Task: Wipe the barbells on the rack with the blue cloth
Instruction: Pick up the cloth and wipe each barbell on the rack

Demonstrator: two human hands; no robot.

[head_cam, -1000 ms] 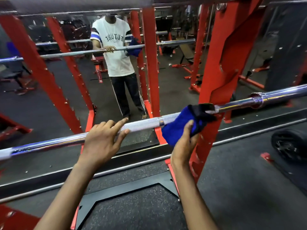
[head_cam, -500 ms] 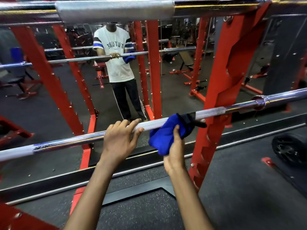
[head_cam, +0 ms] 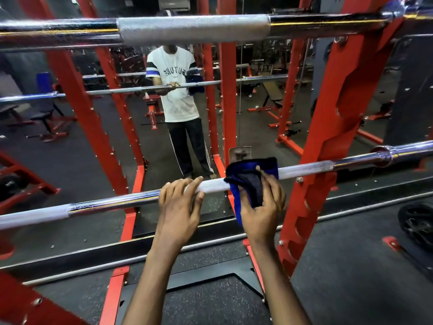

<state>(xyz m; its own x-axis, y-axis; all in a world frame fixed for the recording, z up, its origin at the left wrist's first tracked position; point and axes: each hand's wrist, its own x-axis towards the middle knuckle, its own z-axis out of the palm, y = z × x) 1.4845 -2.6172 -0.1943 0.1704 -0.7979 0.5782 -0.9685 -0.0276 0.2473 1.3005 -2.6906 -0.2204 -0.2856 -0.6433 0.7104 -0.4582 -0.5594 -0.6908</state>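
A chrome barbell [head_cam: 117, 204] lies across the red rack [head_cam: 328, 141] at chest height. My left hand [head_cam: 179, 207] rests over the bar, its fingers curled on top of it. Just to the right, my right hand [head_cam: 263, 207] presses the blue cloth [head_cam: 248, 181] around the bar's knurled section. The cloth has a black edge and hangs partly below the bar. A second barbell [head_cam: 192, 29] sits higher on the rack, across the top of the view.
A wall mirror [head_cam: 257, 109] behind the rack reflects a person in a white shirt at the bar. A black weight plate [head_cam: 417, 225] lies on the floor at the right. Red uprights stand to either side, and benches show in the reflection.
My right hand slid the cloth left along the bar, then back right a little. My left hand moved from hovering to resting on the bar. The view tilted up, showing the upper barbell.
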